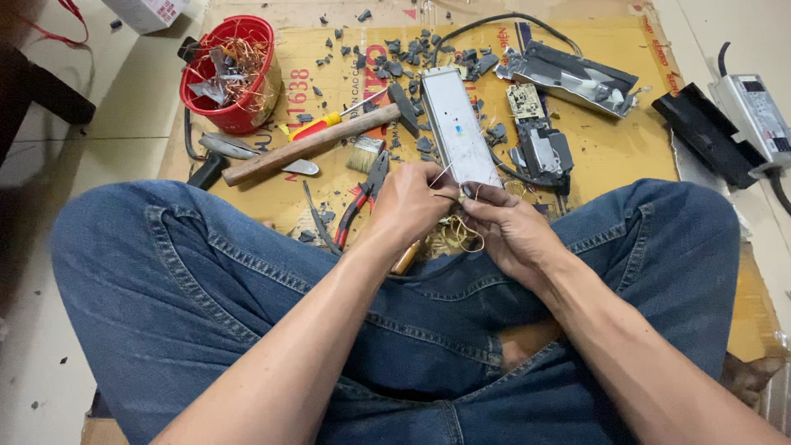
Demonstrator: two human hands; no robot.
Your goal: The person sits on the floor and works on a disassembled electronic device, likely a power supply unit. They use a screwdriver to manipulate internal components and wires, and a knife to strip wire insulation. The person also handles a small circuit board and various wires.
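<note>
Tangled copper wire [458, 231], pinched between fingertips

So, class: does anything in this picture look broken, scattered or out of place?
Yes. Dark broken fragments lie scattered across the cardboard sheet. A metal casing lies torn open, with a bare circuit board beside it. Both hands, left and right, pinch loose thin wire.

Packaging and labels in view

A flattened tan cardboard box [626, 144] with red print lay under the parts; a white carton [148, 11] stood top left; a labelled grey unit [754, 115] lay far right.
</note>
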